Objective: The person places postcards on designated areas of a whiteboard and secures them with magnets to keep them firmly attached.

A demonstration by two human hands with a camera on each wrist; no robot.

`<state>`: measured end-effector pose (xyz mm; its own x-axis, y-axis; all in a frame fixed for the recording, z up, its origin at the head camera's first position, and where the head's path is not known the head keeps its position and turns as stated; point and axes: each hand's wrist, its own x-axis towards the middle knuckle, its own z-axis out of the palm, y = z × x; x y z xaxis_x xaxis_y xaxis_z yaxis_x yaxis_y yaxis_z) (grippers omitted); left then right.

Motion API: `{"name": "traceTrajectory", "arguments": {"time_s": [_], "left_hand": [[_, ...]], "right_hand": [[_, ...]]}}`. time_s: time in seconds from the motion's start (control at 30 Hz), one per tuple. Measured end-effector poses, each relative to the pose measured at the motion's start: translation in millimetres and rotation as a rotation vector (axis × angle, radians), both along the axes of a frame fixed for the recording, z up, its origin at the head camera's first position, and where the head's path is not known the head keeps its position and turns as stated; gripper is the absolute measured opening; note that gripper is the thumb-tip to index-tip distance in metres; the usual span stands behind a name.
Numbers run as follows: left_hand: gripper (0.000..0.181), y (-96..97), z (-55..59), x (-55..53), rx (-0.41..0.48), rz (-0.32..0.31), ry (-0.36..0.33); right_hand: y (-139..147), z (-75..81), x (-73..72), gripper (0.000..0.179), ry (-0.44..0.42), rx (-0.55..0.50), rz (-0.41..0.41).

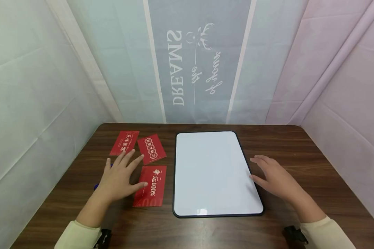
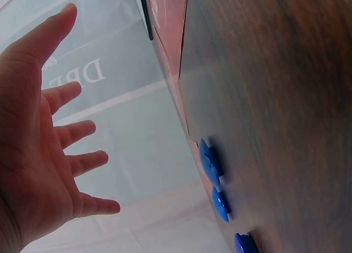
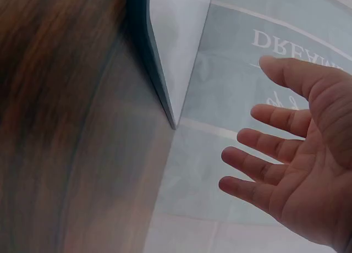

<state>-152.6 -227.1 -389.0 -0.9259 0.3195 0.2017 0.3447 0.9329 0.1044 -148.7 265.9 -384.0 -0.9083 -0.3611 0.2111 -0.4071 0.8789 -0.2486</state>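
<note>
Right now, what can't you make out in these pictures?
Head view: most of the blue pieces, hidden by the left hand.
Left wrist view: printing on the red cards, too slanted to read.
Right wrist view: most of the whiteboard, cut off by the top edge.

Red, red, red: three cards (image 1: pixel 151 195), each with pale lettering! The board (image 1: pixel 216 173) answers in plain white with a black rim. Flashes of glossy deep blue from the knobs (image 2: pixel 209 162)! Dark brown, streaky woodgrain on the table (image 1: pixel 205 231). And the cloth (image 1: pixel 202 62): blue-grey centre, white stripes, white letters, white antlers. Cream on the sleeves (image 1: pixel 78 237), black on the straps (image 1: pixel 104 238).
</note>
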Motion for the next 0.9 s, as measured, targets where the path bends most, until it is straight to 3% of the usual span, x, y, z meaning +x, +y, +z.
{"name": "traceTrajectory", "arguments": {"time_s": [0.23, 0.5, 0.9], "left_hand": [[0.089, 4.7, 1.0, -2.7, 0.022, -0.003, -0.009], [0.076, 7.6, -1.2, -9.5, 0.042, -0.033, -0.014], [0.055, 11.1, -2.7, -20.9, 0.129, -0.033, -0.169]], "right_hand": [[-4.3, -8.0, -8.6, 0.045, -0.067, -0.061, -0.081], [-3.9, -13.8, -21.4, 0.051, -0.247, -0.094, -0.151], [-1.6, -15.0, -37.3, 0.061, -0.403, -0.22, -0.212]]}}
